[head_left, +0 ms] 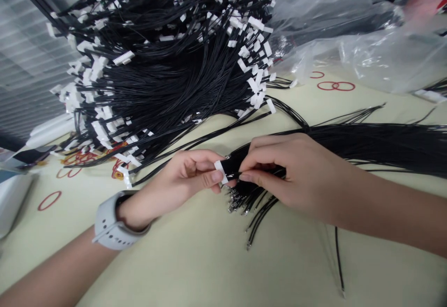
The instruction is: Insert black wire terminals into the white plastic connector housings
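Note:
A small white connector point(220, 172) is pinched between the thumb and fingers of my left hand point(188, 176), near the middle of the view. Black wires run from it toward my right hand point(282, 167), whose thumb and forefinger are closed on a black wire just right of the connector. Under and beside my right hand lies a bundle of loose black wires point(384, 146) with small metal tips, fanning out below the fingers. One single wire point(338, 260) hangs down from beneath my right wrist.
A large heap of black wires point(174, 78) with white connectors fills the upper left and middle. Red rings point(335, 86) lie on the pale table point(209, 260), with another red ring point(49, 201) at the left. Clear plastic bags point(384, 55) cover the upper right.

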A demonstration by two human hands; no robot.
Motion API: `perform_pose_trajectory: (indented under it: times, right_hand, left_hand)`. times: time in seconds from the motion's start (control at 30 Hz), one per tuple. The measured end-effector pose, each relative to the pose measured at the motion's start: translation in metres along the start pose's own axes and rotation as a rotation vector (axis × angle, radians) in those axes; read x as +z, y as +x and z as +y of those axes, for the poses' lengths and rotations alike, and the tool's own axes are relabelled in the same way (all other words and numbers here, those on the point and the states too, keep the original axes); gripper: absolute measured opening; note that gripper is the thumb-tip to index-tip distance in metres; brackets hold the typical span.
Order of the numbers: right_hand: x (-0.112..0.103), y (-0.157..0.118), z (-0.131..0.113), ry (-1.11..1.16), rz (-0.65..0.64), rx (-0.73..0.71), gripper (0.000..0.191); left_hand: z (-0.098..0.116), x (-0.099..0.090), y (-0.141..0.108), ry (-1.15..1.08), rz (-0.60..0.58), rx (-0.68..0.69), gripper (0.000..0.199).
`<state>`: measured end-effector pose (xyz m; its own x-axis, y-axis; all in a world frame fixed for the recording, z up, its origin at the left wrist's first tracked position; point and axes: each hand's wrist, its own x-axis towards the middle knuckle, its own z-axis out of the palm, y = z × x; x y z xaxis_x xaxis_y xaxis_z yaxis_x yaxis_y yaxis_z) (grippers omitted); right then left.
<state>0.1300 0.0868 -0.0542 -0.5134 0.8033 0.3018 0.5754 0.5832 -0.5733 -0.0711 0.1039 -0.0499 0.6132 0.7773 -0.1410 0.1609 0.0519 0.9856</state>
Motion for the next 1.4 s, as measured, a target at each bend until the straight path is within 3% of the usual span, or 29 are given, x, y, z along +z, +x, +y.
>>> perform_pose_trajectory:
  times: [0.33, 0.6, 1.23, 1.4]
  right_hand:
    - [0.0014, 0.0019, 0.0006, 0.188, 0.027, 0.099, 0.004]
    - [0.0003, 0.0014, 0.001, 0.267, 0.0, 0.108, 0.008]
    - [-0.0035, -0.0017, -0.0041, 0.199, 0.131, 0.081, 0.011]
    - [-0.0053, -0.001, -0.0046, 0.194, 0.094, 0.058, 0.012]
  left_hand:
    - [0.0004, 0.0006, -0.0006, 0.002, 0.031, -0.027, 0.012]
    - [0.0014, 0.001, -0.0005, 0.018, 0.041, -0.044, 0.009]
    - [0.0035, 0.0013, 0.0003, -0.021, 0.033, -0.056, 0.01]
    - [0.002, 0.0008, -0.0001, -0.019, 0.04, -0.063, 0.006]
